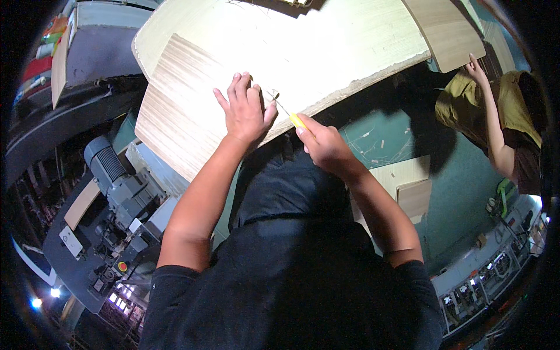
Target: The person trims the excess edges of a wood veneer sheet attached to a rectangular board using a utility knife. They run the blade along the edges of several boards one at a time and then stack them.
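Note:
My left hand [247, 109] rests with spread fingers on a wood-grain panel [175, 105], near its right edge. In my right hand [321, 140] is a thin tool with a yellow handle [297, 120]. Its slim metal shaft points up and left, to a spot just beside my left thumb. The exact kind of tool cannot be told. A small dark bit [274, 94] lies by the shaft. Bright light washes out part of the panel and the pale worktop [341, 48] under it.
A co-worker's hand [474, 68] touches a wooden board [450, 35] at the upper right. A grey electric motor [105, 159] on a machine stands at the left. Flat boards [413, 197] lie low on the right, near scraps on the green floor [380, 135]. The worktop's front edge is chipped.

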Demonstrator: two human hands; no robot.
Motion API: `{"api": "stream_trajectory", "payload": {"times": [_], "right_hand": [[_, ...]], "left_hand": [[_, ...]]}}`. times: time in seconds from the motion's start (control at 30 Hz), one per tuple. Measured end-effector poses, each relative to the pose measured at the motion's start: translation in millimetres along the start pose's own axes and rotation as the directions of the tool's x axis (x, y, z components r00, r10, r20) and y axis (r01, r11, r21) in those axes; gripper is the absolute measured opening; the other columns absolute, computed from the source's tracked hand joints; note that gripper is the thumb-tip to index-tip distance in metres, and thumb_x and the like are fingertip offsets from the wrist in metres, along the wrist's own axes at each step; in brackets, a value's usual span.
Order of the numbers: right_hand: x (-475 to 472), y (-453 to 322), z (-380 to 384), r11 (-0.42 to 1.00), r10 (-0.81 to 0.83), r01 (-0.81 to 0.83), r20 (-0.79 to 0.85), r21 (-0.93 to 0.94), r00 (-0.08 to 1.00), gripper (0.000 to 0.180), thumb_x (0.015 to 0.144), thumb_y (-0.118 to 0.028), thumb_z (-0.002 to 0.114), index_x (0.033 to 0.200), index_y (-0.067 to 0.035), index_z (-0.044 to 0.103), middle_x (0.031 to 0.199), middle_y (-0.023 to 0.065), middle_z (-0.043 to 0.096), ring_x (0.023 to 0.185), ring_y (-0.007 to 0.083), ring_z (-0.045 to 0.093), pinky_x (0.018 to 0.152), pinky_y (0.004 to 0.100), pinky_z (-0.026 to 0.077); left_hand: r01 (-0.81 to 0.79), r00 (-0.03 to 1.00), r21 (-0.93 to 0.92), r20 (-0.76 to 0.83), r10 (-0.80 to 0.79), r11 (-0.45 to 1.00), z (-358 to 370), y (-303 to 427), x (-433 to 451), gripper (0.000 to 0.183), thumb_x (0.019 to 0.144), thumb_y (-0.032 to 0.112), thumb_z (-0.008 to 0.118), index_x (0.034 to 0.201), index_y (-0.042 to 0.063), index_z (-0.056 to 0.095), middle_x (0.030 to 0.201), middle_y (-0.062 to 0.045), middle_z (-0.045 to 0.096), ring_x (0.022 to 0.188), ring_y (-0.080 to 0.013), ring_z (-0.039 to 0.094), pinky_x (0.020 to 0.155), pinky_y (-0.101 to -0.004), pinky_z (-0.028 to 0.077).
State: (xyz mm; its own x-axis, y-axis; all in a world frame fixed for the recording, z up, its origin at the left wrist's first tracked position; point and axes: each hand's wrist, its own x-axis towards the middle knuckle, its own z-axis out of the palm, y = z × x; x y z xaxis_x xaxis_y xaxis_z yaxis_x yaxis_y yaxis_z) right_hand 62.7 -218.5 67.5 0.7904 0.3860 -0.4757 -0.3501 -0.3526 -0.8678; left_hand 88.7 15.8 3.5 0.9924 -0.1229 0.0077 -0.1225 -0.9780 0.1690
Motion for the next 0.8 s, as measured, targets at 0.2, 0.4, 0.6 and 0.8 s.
{"api": "stream_trajectory", "payload": {"times": [0.2,0.4,0.6,0.8], "right_hand": [[4.0,-2.7,1.5,0.999,-0.008,0.007,-0.01,-0.041,1.0,0.04,0.108,-0.025,0.054,0.137,0.001,0.06,0.096,0.0342,0.07,0.095,0.0522,0.07,0.081,0.0544,0.056],[4.0,-7.9,-3.2,0.999,0.021,-0.02,0.017,-0.046,1.0,0.041,0.109,-0.026,0.053,0.138,0.001,0.06,0.102,0.0342,0.071,0.1,0.0521,0.07,0.084,0.0548,0.056],[3.9,-3.8,-5.8,0.999,0.026,-0.026,-0.037,-0.025,0.999,0.045,0.111,-0.025,0.055,0.147,0.001,0.058,0.076,0.0079,0.065,0.068,0.0138,0.061,0.067,0.0329,0.052],[2.2,-10.9,-13.5,0.996,0.084,-0.084,-0.029,0.003,0.996,0.042,0.11,-0.025,0.054,0.145,-0.002,0.059,0.083,0.0141,0.066,0.079,0.0239,0.064,0.071,0.0373,0.053]], "left_hand": [[0.025,1.0,-0.053,0.007,-0.025,0.998,-4.2,-0.5,1.4,0.058,0.084,0.043,0.082,0.122,0.005,0.061,0.154,-0.018,0.046,0.153,-0.0403,0.035,0.117,-0.0839,0.014],[0.056,0.998,-0.052,0.035,-0.054,0.997,-2.7,1.6,1.8,0.059,0.084,0.044,0.082,0.124,0.006,0.062,0.154,-0.015,0.047,0.153,-0.0401,0.035,0.117,-0.0831,0.015],[-0.015,0.99,0.004,0.137,0.015,1.0,-30.3,-1.6,15.1,0.063,0.078,0.05,0.082,0.124,0.011,0.065,0.153,-0.009,0.051,0.152,-0.0364,0.037,0.118,-0.0808,0.018],[-0.382,0.884,-0.027,0.28,0.374,0.924,-48.8,-29.5,47.7,0.054,0.077,0.057,0.079,0.111,0.017,0.07,0.134,-0.008,0.06,0.141,-0.0322,0.048,0.119,-0.076,0.022]]}}
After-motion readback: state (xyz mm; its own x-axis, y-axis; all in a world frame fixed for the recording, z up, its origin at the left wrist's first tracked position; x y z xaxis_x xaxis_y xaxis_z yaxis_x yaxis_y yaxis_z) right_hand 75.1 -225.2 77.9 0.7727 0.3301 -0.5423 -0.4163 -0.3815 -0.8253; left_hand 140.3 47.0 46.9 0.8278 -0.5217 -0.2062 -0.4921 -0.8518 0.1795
